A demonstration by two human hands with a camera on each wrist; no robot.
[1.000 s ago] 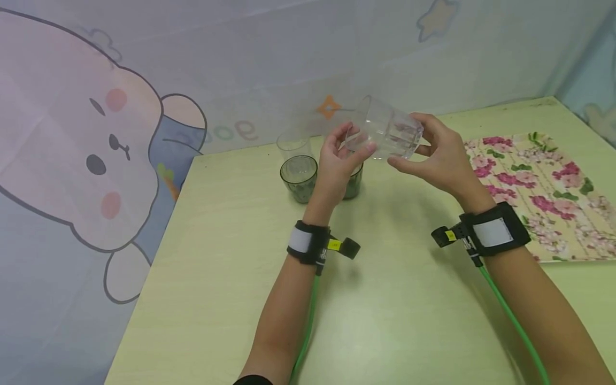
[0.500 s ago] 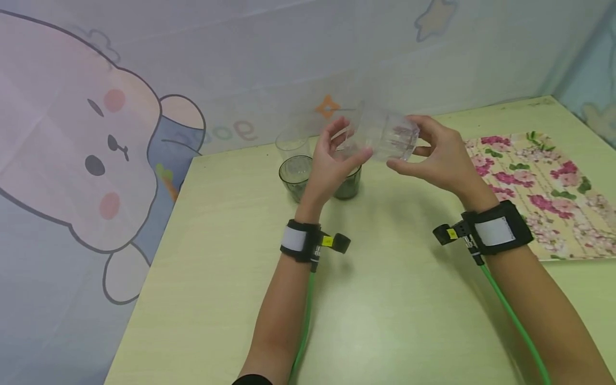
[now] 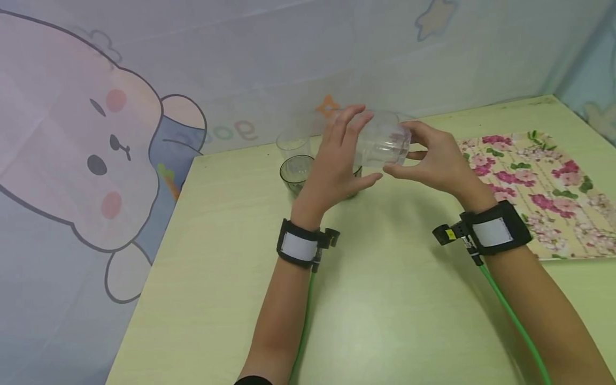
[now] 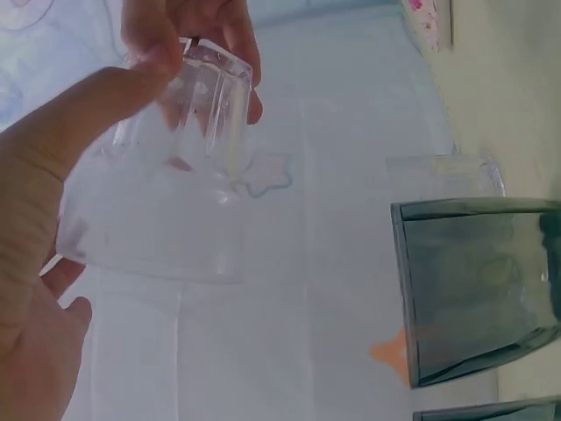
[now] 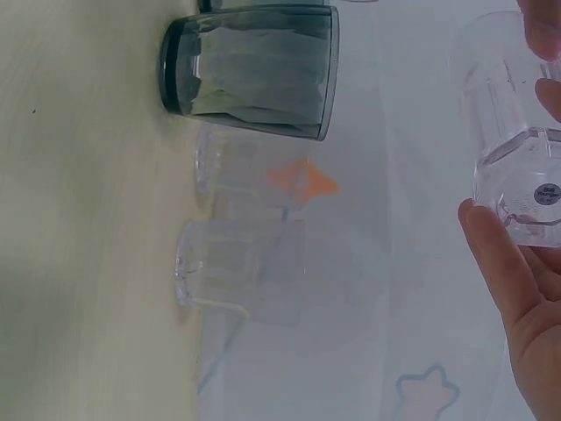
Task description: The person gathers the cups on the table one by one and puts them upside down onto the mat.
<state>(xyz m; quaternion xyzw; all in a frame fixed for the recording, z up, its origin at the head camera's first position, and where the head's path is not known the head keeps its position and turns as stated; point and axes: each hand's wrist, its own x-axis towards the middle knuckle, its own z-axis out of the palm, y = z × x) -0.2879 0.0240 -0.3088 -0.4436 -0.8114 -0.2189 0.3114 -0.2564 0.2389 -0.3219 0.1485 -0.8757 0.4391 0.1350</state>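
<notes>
A colourless clear faceted plastic cup point(image 3: 382, 141) lies between both hands. Beyond the left hand point(image 3: 337, 166) stand smoky grey-green tumblers point(image 3: 295, 174). A pink-flowered cream placemat point(image 3: 544, 187) lies right of the right hand point(image 3: 433, 160), on the pale yellow-green surface point(image 3: 385, 299).

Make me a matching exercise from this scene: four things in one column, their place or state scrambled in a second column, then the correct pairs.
Things:
1. clear faceted plastic cup
2. dark smoky-grey tumbler
3. pink floral placemat
4. left hand

Places or states:
A. lies flat on the pale green table, by the right forearm
B. held tipped on its side above the table, the right hand gripping its base
C. stands upright on the table, beyond the left wrist
D. fingers straight, spread against the mouth end of the held cup

Pairs: 1-B, 2-C, 3-A, 4-D
</notes>
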